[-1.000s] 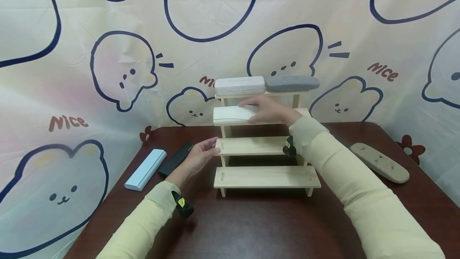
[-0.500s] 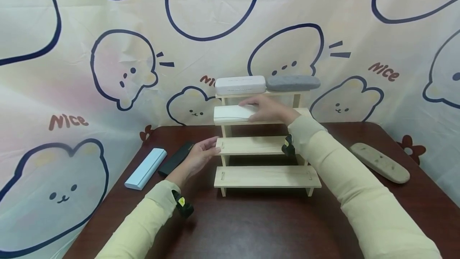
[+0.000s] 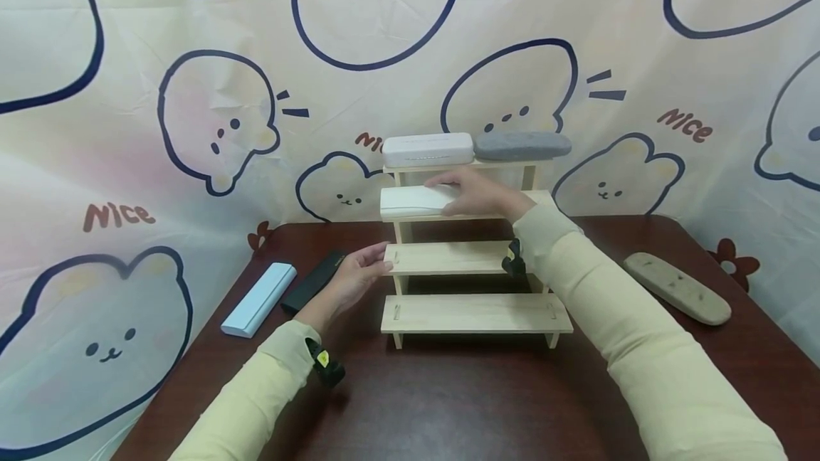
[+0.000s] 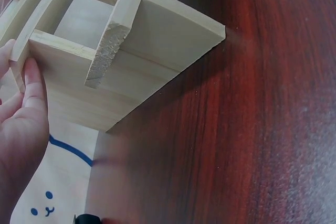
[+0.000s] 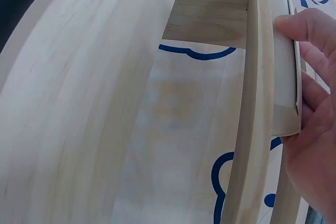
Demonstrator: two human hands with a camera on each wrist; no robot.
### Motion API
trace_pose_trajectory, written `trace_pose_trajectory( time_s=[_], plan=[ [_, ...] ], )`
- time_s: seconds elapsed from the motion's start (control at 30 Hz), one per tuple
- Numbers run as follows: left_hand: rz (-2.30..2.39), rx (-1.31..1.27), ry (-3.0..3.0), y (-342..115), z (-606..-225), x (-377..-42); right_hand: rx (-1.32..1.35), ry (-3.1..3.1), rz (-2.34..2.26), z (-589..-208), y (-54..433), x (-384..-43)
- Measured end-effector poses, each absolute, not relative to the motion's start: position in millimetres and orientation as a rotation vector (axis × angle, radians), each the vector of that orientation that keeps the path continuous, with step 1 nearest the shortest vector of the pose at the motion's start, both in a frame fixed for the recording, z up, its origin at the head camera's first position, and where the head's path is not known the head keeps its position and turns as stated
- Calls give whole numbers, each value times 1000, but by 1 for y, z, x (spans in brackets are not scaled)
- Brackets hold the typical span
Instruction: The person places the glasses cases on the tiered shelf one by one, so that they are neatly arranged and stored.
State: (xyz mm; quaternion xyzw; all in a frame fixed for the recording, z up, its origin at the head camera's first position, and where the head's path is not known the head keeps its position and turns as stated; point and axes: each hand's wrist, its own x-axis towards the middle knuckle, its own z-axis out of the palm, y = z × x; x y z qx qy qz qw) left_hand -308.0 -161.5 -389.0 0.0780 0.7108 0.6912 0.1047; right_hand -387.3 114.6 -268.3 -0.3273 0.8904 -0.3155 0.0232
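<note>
- Change vs 1 s ago: basically none; both hands and the held case stay put, head view drifts slightly.
- Right hand (image 3: 480, 194): narrow grip, thumb and fingers on right end of smooth white oblong case (image 3: 415, 200).
- Case spot: left half of 3rd tier up, pale wooden 4-tier stand (image 3: 474, 314); looks seated, not yet released.
- Left hand (image 3: 352, 278): pinches left end of 2nd tier, probably steadying.
- Far top tier: white rounded hard case (image 3: 428, 151) left, grey fuzzy-looking case (image 3: 522, 146) right, side by side.
- Meaning: likely placing, settling stage; 3 cases on stand.
</note>
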Motion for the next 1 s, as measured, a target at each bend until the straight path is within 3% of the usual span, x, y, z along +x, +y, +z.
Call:
trace_pose_trajectory(
  time_s=[1.0],
  plan=[
    [2056, 238, 2079, -162, -391, -310, -990, 2749, -1128, -266, 135, -373]
  ],
)
